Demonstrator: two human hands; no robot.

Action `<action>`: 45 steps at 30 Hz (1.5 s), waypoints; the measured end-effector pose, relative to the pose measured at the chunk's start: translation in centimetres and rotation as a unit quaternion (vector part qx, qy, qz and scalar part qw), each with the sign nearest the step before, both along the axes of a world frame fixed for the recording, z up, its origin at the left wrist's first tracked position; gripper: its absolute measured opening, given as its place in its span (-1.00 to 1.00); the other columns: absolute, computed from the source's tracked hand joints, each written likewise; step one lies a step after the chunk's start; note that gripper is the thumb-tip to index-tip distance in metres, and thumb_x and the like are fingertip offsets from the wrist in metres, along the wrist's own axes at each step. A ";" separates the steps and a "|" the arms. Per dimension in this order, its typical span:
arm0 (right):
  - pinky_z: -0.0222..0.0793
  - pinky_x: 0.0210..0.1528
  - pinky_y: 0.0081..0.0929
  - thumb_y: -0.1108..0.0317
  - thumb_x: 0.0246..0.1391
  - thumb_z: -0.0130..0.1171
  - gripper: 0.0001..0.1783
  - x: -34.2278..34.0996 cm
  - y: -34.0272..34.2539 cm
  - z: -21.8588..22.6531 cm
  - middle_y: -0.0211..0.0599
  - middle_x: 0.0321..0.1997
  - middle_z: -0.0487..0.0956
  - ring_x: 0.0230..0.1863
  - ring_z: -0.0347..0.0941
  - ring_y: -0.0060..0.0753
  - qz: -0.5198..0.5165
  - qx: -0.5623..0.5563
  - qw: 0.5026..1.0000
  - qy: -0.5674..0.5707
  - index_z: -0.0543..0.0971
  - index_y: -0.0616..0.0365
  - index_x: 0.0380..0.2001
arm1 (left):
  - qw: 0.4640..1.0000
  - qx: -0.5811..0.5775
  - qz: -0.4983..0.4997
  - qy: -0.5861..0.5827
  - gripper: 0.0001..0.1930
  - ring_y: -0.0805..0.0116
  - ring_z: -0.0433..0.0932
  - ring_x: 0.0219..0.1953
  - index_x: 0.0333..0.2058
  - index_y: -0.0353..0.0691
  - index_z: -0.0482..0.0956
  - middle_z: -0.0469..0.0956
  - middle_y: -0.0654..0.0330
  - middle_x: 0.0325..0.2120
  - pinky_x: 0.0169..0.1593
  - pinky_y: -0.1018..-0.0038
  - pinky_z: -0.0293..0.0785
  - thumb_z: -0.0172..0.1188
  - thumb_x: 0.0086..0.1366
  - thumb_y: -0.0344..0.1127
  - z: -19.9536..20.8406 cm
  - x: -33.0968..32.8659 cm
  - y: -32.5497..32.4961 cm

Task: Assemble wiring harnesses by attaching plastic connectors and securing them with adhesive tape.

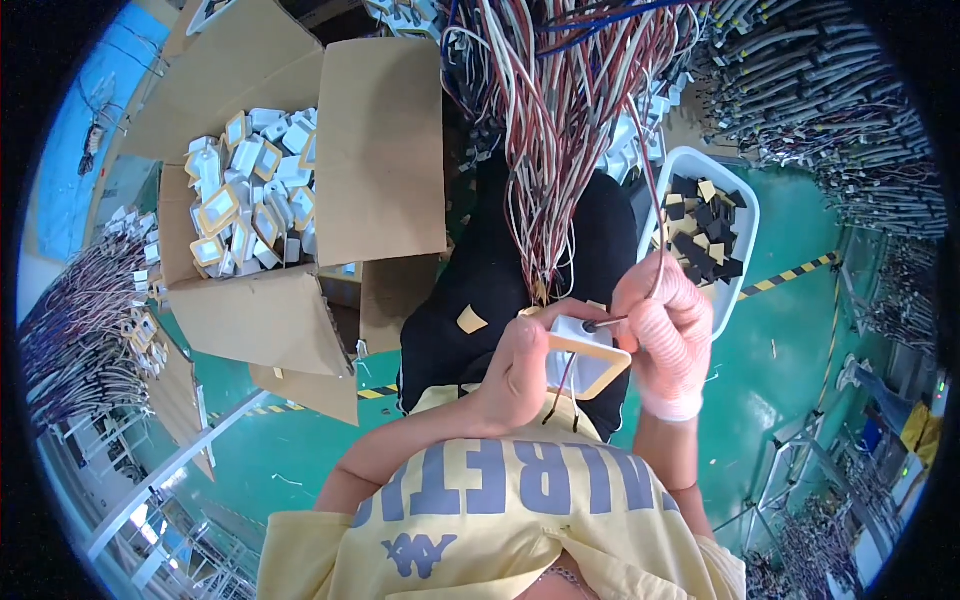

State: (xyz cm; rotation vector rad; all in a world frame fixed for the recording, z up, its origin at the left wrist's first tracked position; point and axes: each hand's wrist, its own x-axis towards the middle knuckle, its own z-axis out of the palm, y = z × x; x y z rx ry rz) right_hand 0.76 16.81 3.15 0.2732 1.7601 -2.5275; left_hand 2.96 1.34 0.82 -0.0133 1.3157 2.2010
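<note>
Yellow-and-black tape stripes the green floor, and thick grey cables lie heaped at upper right.

Below me: green floor, with small scraps. To my right and left: yellow-and-black striped floor tape. Left of me: pale metal rail, slanting; farther off, blue-topped surface. Right of me: metal-tube framework.

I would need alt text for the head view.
The left hand holds a white housing with a tan rim; the right hand pinches the cable entering its side. A bundle of wires lies ahead, between an open box of similar housings and a white tray of black and tan pieces.
</note>
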 end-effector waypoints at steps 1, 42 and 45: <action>0.17 -0.43 -0.64 0.35 0.06 0.16 -0.77 -0.4 0.5 0.5 -0.39 -0.49 0.41 -0.52 0.27 -0.61 0.058 0.071 0.995 0.026 0.48 0.26 -0.59 | 1.000 -0.012 0.003 -0.017 -0.27 0.61 0.52 -0.34 -0.07 -0.35 0.41 0.56 0.23 -0.35 -0.30 0.68 0.42 -0.40 0.37 0.29 0.1 -0.1 -0.1; 0.07 -0.52 -0.74 0.34 0.03 0.17 -0.81 -1.7 0.9 -0.5 -0.34 -0.35 0.42 -0.54 0.23 -0.70 0.141 -0.016 0.984 -0.106 0.57 0.28 -0.44 | 0.999 -0.032 0.005 0.035 -0.20 0.61 0.45 -0.41 -0.14 -0.41 0.45 0.55 0.23 -0.43 -0.36 0.64 0.35 -0.41 0.34 0.34 -0.6 -1.4 -0.3; 0.18 -0.40 -0.65 0.34 0.00 0.21 -0.80 -2.6 1.7 -1.2 -0.36 -0.37 0.44 -0.44 0.31 -0.61 0.207 0.090 0.974 0.003 0.59 0.28 -0.39 | 0.999 -0.034 0.007 0.027 -0.27 0.63 0.44 -0.45 -0.20 -0.41 0.44 0.52 0.26 -0.49 -0.40 0.66 0.32 -0.37 0.38 0.26 -0.5 -1.6 -0.3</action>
